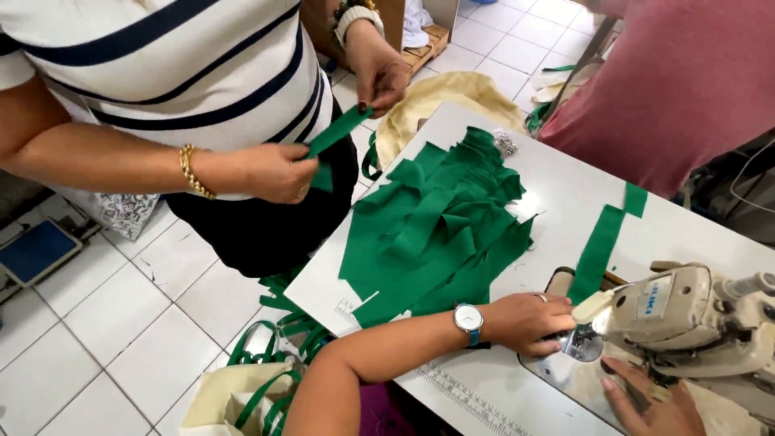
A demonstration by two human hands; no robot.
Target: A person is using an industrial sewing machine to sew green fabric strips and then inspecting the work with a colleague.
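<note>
My left hand [525, 323] pinches the long green fabric strip [597, 246] at the needle of the cream sewing machine [686, 311], my right hand [650, 400] spread open just beside it: feeding, I judge, which calls for keeping the strip straight.

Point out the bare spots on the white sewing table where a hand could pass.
Bare table lies between the green fabric pile and the long green strip. Another patch runs along the near edge, below the left hand. Crowded: around the sewing machine, where the right hand rests.
</note>
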